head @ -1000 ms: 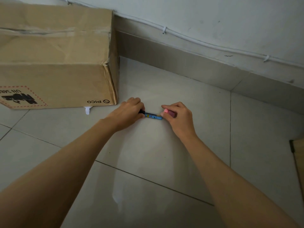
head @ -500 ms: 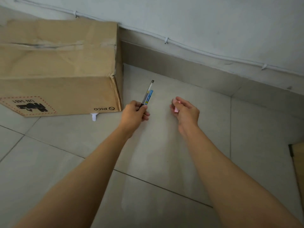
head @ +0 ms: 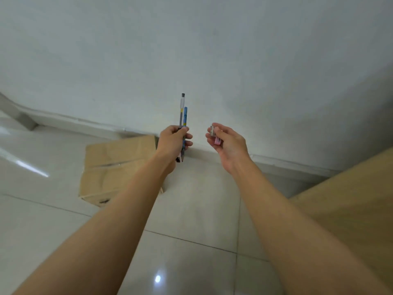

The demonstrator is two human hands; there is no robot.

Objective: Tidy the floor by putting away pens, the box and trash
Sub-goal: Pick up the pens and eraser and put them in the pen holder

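Head view shows the left hand raised, fist wrapped around two upright pens. Right hand pinches a small silver-and-pink object; the brown cardboard box sits on the pale tiled floor below.

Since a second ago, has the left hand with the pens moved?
Yes. The left hand has risen off the floor with the pens, now held upright above the cardboard box that stood beside it.

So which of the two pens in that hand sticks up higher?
The clear pen with the dark tip in the left hand reaches higher. The blue pen right beside it stops shorter.
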